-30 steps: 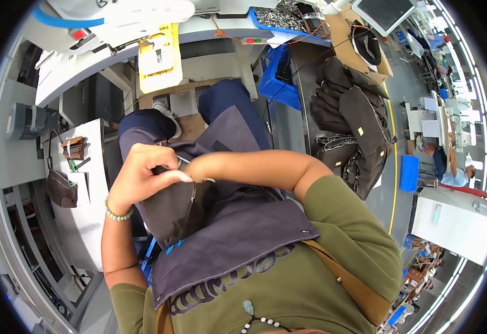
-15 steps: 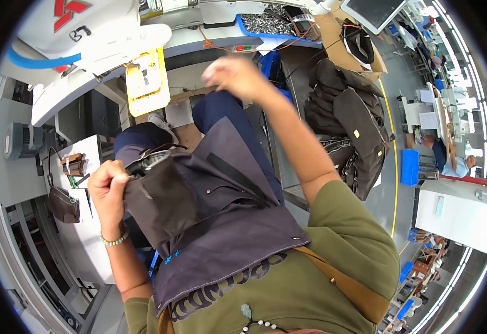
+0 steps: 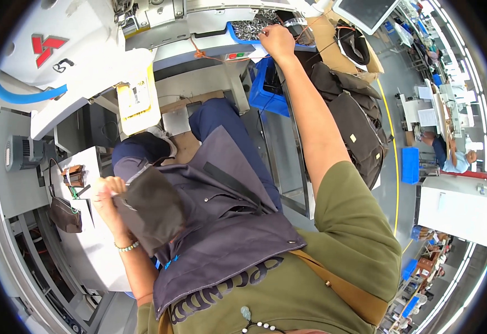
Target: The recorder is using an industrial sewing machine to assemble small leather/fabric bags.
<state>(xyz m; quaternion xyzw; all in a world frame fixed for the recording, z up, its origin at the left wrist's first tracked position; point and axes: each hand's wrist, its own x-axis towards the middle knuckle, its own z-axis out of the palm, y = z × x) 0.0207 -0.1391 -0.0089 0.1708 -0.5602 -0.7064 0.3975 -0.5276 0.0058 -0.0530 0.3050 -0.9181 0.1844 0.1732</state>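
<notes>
In the head view, the pouch (image 3: 151,211) is located over the lap, in front of the apron (image 3: 232,242). It is gripped at its upper left edge by the left hand (image 3: 109,193); the fingers are curled and the edge is pinched, although the hand is slightly blurred. The pouch is judged to be light, soft and not fragile: some shape is kept by the dark panel, but sagging and folding are to be expected where no support is given. Slipping is judged unlikely on matte cloth. Hold is best taken at the edge, with the lower body steadied against the lap. The inside of the pouch is not shown.

The right hand (image 3: 279,42) is held out at the blue tray (image 3: 231,37), in which many small, shiny metal pieces (image 3: 249,29) are heaped. Its fingers are bent; whether a piece is pinched cannot be told. Such pieces are judged to be hard, light and easily dropped, so a fingertip pinch is advised.

Dark contents are held in the blue bin (image 3: 265,101) below. Dark material (image 3: 350,44) is contained in the cardboard box (image 3: 325,47), near a pile of dark bags (image 3: 356,125).
</notes>
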